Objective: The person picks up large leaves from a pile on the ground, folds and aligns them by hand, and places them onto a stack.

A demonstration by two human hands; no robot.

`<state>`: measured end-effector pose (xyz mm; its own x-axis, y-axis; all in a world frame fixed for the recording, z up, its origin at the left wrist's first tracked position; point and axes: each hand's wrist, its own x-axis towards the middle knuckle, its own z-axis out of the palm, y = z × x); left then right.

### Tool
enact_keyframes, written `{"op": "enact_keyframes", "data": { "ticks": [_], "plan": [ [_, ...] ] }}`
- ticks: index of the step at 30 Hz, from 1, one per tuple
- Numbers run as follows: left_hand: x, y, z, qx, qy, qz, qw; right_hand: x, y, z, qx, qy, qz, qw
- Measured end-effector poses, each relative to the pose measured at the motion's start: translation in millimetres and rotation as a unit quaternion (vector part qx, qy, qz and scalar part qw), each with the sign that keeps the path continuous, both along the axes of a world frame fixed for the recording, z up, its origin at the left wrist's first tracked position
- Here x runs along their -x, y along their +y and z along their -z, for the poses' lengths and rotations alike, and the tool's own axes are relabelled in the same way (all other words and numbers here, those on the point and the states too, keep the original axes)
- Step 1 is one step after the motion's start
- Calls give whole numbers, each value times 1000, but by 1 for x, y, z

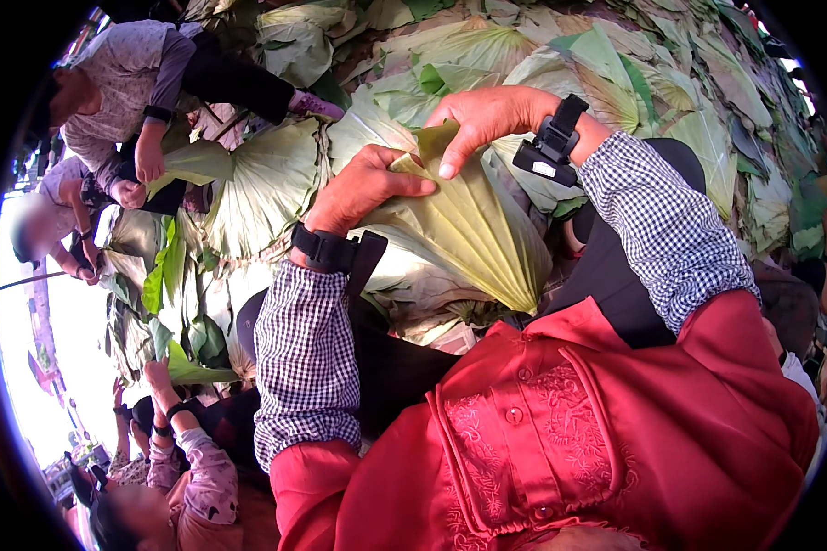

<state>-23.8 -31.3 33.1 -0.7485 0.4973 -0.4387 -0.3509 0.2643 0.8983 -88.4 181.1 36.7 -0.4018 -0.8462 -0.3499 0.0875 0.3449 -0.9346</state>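
Note:
A large yellow-green lotus leaf point(473, 230), folded into a fan, hangs between my two hands. Its veins run together to a narrow point close to my chest. My left hand point(354, 188) pinches the leaf's upper left edge between thumb and fingers. On the upper right, my right hand point(492, 119) grips the same edge, its thumb lying on the front and its other fingers partly hidden behind. Both wrists carry black straps with small devices, the right one a black box point(547, 161). More folded lotus leaves point(372, 124) lie just behind the held one.
Heaped pale and green lotus leaves point(616, 78) cover the ground ahead and to the right. At the far left a person point(142, 101) in a grey patterned top handles a leaf point(188, 163). Another person point(179, 482) sits at the lower left, arms raised beside a green leaf point(193, 369).

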Motion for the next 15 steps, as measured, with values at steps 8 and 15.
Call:
{"op": "enact_keyframes", "data": {
  "ticks": [8, 15],
  "plan": [
    [3, -2, -8, -16, 19, -29, 999, -1, -5, 12, 25, 12, 53, 998],
    [1, -7, -12, -5, 57, -37, 998, -1, -8, 16, 55, -15, 108, 993]
  ]
}}
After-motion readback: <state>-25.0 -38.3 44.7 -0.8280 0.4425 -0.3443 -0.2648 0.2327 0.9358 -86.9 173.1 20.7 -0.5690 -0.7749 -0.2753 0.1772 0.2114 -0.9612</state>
